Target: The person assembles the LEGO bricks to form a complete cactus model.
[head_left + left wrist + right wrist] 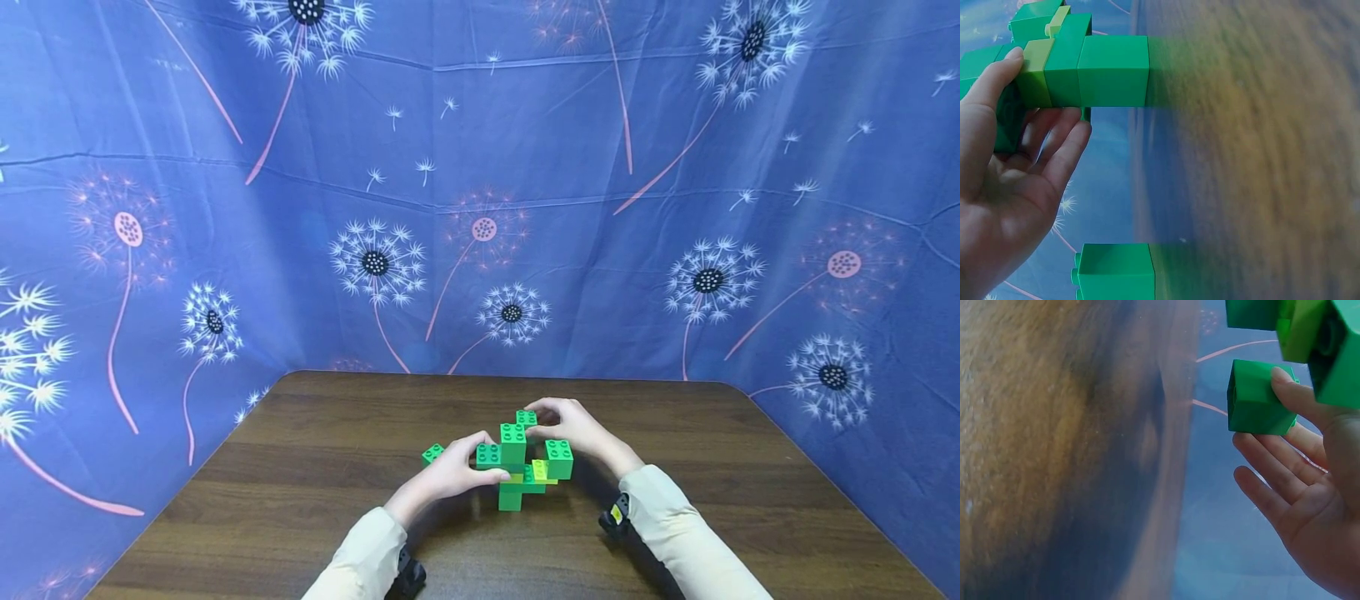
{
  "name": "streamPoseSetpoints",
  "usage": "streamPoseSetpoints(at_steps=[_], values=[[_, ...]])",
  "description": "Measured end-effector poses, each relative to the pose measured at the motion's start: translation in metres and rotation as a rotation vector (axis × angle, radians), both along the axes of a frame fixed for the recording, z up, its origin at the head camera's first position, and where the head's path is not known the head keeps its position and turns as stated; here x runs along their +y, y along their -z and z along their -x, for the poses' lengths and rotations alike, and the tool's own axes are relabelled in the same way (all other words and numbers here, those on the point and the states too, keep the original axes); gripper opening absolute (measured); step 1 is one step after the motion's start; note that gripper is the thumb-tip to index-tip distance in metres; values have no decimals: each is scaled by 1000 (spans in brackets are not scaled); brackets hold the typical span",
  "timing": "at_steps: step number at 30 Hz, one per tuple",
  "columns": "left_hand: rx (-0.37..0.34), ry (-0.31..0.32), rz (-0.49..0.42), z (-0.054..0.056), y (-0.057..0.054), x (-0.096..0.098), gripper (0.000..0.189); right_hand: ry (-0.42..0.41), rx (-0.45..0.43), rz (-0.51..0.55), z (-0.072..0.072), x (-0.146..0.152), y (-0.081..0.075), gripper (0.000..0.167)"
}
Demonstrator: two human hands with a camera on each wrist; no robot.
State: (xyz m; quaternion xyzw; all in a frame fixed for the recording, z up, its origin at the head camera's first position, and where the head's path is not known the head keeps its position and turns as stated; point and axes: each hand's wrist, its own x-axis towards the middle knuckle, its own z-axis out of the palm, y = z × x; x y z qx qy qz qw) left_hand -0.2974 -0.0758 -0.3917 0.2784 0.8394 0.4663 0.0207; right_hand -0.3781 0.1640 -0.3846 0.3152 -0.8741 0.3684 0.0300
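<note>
A structure of green and yellow-green toy building blocks (513, 447) stands on the table in front of me. My left hand (452, 469) grips its left side, with the thumb on a yellow-green block (1036, 73) and the other fingers reaching around behind. Just behind the structure, my right hand (576, 427) pinches a single green building block (1259, 398) between thumb and fingers. That block appears apart from the structure in the right wrist view. In the head view, its lower part is partly hidden by the structure's tallest block.
A loose green block (432, 453) sits on the table to the left, partly covered by the left hand in the head view. The brown wooden table (360, 408) reaches back to a blue curtain (450, 167) with dandelion prints.
</note>
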Motion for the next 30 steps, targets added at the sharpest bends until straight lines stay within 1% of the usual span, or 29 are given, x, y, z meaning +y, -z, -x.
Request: streamPoseSetpoints(at_steps=[3,5,6,10,17,22,30], values=[[-2,4,-5,9,10,-1,25,-3,15,-3,-2,1,-4,42],[-7,3,1,12,13,-2,26,1,17,-1,-3,2,-5,42],[-18,1,1,12,13,-2,26,3,19,-3,-3,2,-6,41],[-24,-3,1,12,14,-1,25,9,28,10,-4,3,-7,41],[-41,21,-8,13,14,-4,28,23,27,15,-8,4,-15,44],[-42,23,-9,14,15,-6,28,22,55,19,-9,3,-17,45],[-56,28,-12,16,16,-5,28,23,85,28,-12,4,-21,41]])
